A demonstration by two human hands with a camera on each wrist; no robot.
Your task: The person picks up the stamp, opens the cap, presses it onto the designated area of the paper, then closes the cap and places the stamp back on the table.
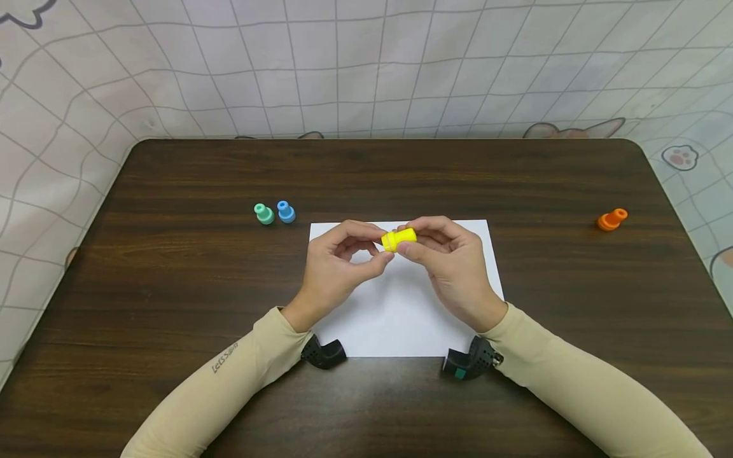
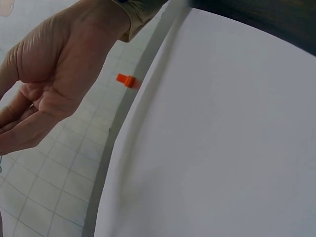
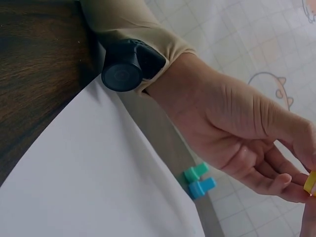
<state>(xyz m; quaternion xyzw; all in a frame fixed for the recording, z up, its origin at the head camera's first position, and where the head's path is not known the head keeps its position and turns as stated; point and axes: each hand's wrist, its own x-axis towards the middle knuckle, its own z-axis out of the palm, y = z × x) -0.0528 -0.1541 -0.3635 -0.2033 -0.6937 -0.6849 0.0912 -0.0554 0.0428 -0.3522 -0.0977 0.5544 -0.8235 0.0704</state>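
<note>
- Right in the middle of my head view, the yellow peg (image 1: pixel 399 239) is up off the surface, tipped on its side, caught between both hands.
- The right hand (image 1: pixel 455 264) has a pinching grip on its narrow end, thumb in front, index finger behind.
- And the left hand (image 1: pixel 338 257) pinches the wide end, thumb below, index finger above.
- My right wrist view catches just a sliver of that yellow, at the fingertips by the frame edge.
- Directly under the hands, white paper (image 1: pixel 395 312) lies flat on the dark tabletop (image 1: pixel 172 267).
- Just past the paper, off to the left, the green peg (image 1: pixel 264 214) and the blue peg (image 1: pixel 286 212) stand upright side by side.
- Way over on the right, I've got the orange peg (image 1: pixel 613 219) upright near the table's edge, well apart from the others.
- Behind it all hangs a pale grid-patterned cloth (image 1: pixel 355 70).
</note>
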